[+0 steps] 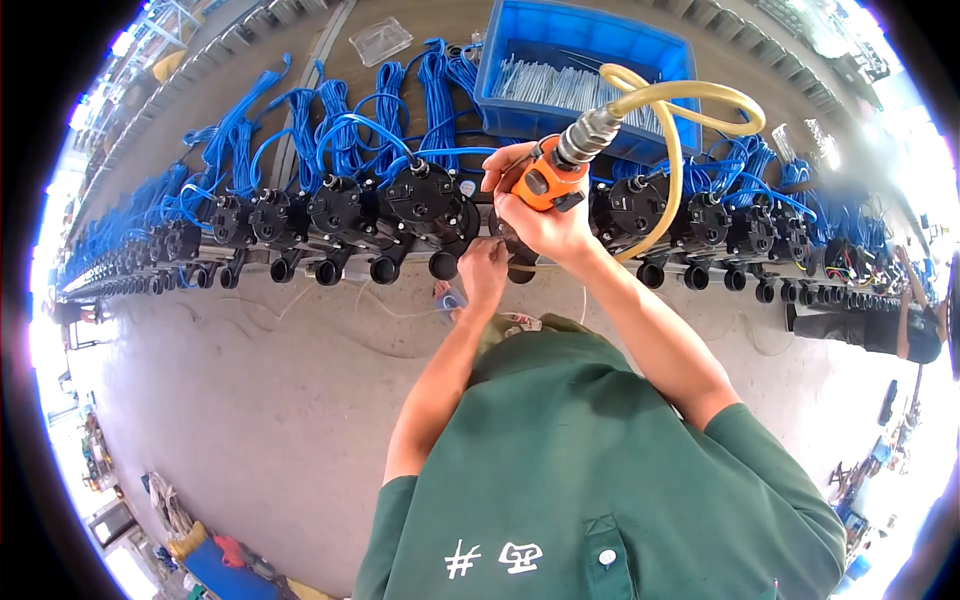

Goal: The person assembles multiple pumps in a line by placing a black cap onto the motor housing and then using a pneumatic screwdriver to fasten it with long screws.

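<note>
My right hand [548, 222] is wrapped around an orange air screwdriver [550, 178], which stands upright over the row of black pumps. A metal coupling [588, 135] joins it to a yellowish air hose [672, 200] that loops to the right. The tool's lower end is hidden by my hand. Just left of it, my left hand [483, 268] has its fingers curled together against the pump under the tool; what they grip, if anything, is hidden. That pump is mostly covered by my hands. Left of my hands sits another black pump [430, 203] with a blue cable.
Several black pumps [340, 210] line the bench on both sides, with bundled blue cables [437, 95] behind them. A blue bin [500, 115] of thin pale strips stands behind the tool. A clear plastic tray [381, 42] lies at the back. Another person [915, 325] is at far right.
</note>
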`<state>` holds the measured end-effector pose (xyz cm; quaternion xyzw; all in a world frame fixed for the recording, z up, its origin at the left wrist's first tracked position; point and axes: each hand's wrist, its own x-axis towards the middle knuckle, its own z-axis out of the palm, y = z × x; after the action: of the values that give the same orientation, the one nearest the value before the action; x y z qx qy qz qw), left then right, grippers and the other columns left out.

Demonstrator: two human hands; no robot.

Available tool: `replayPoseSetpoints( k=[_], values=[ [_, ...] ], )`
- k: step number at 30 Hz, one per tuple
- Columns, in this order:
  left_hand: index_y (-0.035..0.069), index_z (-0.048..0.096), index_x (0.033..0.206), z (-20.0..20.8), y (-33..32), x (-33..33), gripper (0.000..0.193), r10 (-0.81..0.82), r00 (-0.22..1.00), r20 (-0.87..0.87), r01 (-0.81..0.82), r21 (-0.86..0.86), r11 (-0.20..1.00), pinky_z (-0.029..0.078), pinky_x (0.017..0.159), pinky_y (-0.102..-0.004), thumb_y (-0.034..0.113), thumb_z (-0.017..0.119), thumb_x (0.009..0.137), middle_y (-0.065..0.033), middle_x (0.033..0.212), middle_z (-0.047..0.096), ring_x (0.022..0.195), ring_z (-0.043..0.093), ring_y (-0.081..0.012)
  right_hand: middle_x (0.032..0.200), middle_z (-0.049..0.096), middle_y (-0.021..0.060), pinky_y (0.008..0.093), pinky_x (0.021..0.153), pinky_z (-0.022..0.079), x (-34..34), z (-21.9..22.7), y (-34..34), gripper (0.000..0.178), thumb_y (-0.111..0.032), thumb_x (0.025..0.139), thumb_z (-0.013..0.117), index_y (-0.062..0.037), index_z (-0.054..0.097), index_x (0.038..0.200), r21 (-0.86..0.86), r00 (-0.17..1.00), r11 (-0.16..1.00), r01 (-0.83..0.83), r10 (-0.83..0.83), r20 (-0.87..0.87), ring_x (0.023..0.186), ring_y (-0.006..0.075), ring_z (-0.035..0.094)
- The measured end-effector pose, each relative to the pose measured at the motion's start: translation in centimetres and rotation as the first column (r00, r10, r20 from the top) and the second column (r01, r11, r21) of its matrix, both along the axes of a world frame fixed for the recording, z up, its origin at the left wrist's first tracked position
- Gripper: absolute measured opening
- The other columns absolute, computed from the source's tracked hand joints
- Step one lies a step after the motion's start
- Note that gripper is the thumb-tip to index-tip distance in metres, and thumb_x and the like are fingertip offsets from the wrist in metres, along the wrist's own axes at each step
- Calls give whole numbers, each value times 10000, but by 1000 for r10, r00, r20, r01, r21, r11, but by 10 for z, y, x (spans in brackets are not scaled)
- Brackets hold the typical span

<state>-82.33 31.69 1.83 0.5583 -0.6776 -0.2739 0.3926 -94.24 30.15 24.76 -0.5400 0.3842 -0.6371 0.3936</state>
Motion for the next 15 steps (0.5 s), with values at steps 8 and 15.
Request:
replayPoseSetpoints(
  k=[8, 15],
  values=[
    [3, 704, 870, 3, 0, 1, 108, -21, 999, 46, 23, -40, 999, 510, 645, -402, 102, 674, 836, -115, 790, 662, 673, 643, -318, 794, 664, 60, 265, 665, 524, 3, -9, -11, 185, 13, 707, 604, 22, 639, 888, -38, 984, 993, -111, 105, -143, 722, 104, 627],
    [69, 688, 1001, -1, -10, 7, 199, -140, 989, 51, 145, -104, 984, 519, 700, -452, 170, 693, 830, -161, 850, 691, 775, 674, -366, 825, 694, 65, 290, 707, 545, 3, -9, -17, 265, -17, 704, 650, 1, 683, 966, -175, 959, 979, -103, 50, -280, 727, 146, 663]
  ],
)
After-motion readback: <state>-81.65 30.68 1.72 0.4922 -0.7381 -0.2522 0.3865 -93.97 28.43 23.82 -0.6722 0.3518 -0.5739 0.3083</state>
